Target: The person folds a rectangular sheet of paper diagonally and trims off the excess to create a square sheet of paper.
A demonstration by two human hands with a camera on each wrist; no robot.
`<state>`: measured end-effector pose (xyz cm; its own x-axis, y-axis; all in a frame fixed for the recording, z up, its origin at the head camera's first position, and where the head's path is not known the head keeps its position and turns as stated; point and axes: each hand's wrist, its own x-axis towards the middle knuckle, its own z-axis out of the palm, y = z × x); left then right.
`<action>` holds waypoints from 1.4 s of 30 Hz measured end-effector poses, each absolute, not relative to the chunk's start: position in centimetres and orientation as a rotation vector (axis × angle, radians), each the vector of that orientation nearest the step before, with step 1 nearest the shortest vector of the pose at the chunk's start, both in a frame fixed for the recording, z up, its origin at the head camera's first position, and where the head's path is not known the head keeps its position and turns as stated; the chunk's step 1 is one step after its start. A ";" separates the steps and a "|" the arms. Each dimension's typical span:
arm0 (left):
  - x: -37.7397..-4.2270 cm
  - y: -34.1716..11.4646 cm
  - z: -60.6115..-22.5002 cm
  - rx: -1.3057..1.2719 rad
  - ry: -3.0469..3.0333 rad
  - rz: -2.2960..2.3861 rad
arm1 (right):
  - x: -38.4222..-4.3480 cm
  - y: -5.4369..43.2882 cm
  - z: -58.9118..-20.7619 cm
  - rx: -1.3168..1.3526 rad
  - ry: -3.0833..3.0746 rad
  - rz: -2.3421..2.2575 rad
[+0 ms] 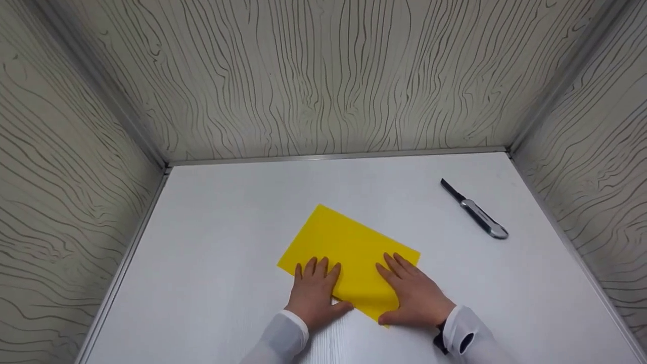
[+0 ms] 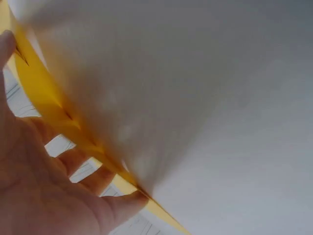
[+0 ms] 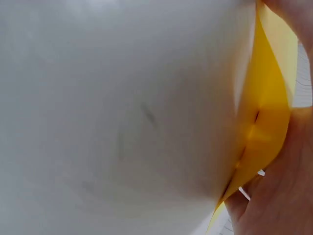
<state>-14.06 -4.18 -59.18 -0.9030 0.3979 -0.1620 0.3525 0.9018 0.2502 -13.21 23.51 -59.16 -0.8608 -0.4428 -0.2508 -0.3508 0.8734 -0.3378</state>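
A sheet of yellow paper [image 1: 349,237] lies at a slant on the white table. My left hand [image 1: 312,293] rests on its near left part with the fingers spread, the thumb at the near edge. On the right part of the paper lies my right hand [image 1: 414,298], fingers extended and its thumb by the near corner. Both wrist views show the near edge from low down: the yellow layers [image 2: 41,90] bulge a little off the table, with narrow gaps between them [image 3: 269,103]. What lies under the palms is hidden.
A knife [image 1: 477,215] with a dark blade and a silver-and-black handle lies at the right of the white table [image 1: 227,212]. Wood-patterned panels [image 1: 323,76] stand at the back and on both sides, joined by grey metal strips.
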 end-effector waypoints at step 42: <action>-15.6 -5.5 -57.6 0.474 2.878 0.785 | -15.6 26.8 -58.4 -0.034 2.911 -1.031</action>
